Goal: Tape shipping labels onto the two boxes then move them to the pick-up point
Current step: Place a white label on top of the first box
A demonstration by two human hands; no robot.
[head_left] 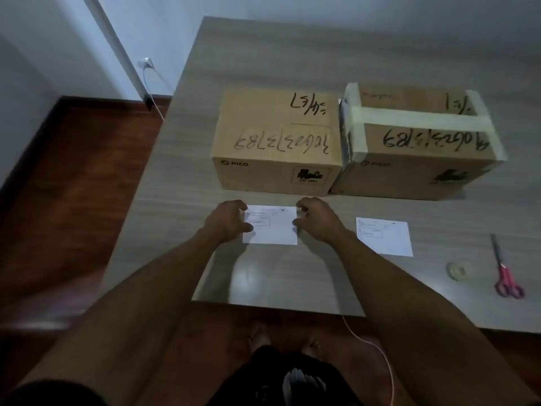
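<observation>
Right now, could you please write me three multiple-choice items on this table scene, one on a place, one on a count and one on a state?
1. Where do the scissors lie?
A. right of the tape roll
B. on the left box
C. on the floor

2. How many paper labels are on the table?
A. one
B. two
C. four

3. What are the hands doing?
A. holding tape
B. lifting a box
C. gripping a label's side edges

Answers:
1 A, they lie at the table's right end past the roll.
2 B, one label between the hands, another label to its right.
3 C, the left hand and the right hand meet its two sides.
</observation>
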